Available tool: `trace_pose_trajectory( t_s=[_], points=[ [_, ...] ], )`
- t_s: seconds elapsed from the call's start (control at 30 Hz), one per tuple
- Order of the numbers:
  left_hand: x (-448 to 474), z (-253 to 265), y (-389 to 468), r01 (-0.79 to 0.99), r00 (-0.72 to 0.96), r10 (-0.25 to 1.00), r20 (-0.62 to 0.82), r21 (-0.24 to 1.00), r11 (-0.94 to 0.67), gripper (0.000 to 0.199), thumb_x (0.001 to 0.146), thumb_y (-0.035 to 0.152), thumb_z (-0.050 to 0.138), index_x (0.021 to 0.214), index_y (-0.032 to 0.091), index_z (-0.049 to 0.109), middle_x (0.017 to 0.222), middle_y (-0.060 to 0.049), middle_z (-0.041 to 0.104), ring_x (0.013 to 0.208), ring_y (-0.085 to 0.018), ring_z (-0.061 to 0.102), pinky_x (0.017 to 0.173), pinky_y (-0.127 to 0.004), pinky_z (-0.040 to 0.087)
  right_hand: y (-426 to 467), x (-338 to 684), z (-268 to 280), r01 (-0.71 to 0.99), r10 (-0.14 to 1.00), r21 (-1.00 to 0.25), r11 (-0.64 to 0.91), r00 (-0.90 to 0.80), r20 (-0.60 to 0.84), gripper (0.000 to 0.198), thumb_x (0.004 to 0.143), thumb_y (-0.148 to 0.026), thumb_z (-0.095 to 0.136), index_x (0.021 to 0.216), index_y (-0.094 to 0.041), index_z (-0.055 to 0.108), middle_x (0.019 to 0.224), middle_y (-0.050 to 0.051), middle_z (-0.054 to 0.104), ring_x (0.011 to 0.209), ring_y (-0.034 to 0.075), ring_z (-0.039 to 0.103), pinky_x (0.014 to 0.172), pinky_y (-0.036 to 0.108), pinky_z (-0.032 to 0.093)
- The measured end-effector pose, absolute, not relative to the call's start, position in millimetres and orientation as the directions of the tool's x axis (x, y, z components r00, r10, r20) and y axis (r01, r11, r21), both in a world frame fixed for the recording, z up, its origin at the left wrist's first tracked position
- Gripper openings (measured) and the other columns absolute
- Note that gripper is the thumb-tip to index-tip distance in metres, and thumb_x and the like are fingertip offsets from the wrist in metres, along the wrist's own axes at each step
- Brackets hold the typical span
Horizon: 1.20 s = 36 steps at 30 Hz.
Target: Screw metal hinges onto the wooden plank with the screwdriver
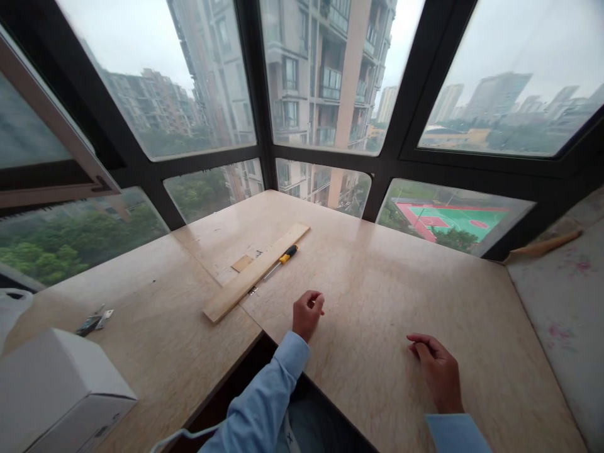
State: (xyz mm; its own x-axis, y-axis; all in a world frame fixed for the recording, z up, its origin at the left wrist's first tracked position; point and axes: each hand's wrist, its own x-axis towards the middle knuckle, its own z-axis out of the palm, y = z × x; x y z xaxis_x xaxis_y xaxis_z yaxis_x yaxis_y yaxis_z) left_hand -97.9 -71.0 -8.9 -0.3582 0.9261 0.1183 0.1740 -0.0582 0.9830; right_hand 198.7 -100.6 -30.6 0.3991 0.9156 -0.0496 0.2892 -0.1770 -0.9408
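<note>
My left hand (307, 313) is loosely curled at the near edge of the stone-look counter (368, 283), fingers bent in and nothing visible in them. Farther right, my right hand (436, 368) is held with its fingers bent together and the thumb against them; no object shows there. Beyond my left hand lies a screwdriver (289, 254) with a yellow and black handle, its shaft pointing back toward me. Beside it a long wooden board (257, 274) lies flat and diagonal. A small wooden piece (242, 263) and tiny dark bits, too small to name, are near the board.
A white box (61, 390) stands at the near left, with small metal parts (95, 321) behind it. A white plastic bag (13, 308) is at the left edge. Dark-framed windows (267, 126) border the counter; a floral-patterned surface (561, 314) is on the right.
</note>
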Motion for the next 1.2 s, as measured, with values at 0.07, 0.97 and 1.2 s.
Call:
trace_pose_trajectory(
  t_s=[0.07, 0.97, 1.2],
  points=[
    [-118, 3, -54, 0.244, -0.39, 0.904, 0.178, 0.966, -0.084, 0.02, 0.079, 0.034, 0.059, 0.083, 0.016, 0.066, 0.073, -0.003, 0.069, 0.055, -0.013, 0.065, 0.052, -0.023, 0.051, -101, 199, -30, 0.303, 0.921, -0.937, -0.171, 0.388, -0.042, 0.035, 0.062, -0.044, 0.059, 0.079, -0.018, 0.074, 0.068, 0.007, 0.072, 0.071, 0.026, 0.067, 0.067, 0.035, 0.049],
    [-311, 8, 30, 0.973, -0.205, 0.966, 0.158, 0.144, 0.183, 0.077, 0.069, 0.063, 0.067, 0.125, 0.011, 0.056, 0.116, -0.02, 0.066, 0.111, -0.037, 0.06, 0.097, -0.043, 0.044, -104, 197, -22, 0.399, 0.921, -0.887, -0.231, 0.383, -0.068, 0.04, 0.061, -0.05, 0.058, 0.081, -0.019, 0.074, 0.075, 0.007, 0.073, 0.075, 0.027, 0.068, 0.071, 0.034, 0.051],
    [-322, -12, 30, 0.888, -0.318, 0.913, 0.254, 0.417, 0.193, 0.098, 0.059, 0.06, 0.077, 0.138, 0.013, 0.043, 0.114, -0.015, 0.066, 0.109, -0.034, 0.058, 0.098, -0.043, 0.045, -106, 195, -19, 0.436, 0.918, -0.866, -0.246, 0.393, -0.063, 0.04, 0.063, -0.05, 0.058, 0.082, -0.019, 0.074, 0.073, 0.007, 0.073, 0.075, 0.027, 0.068, 0.07, 0.034, 0.051]
  ],
)
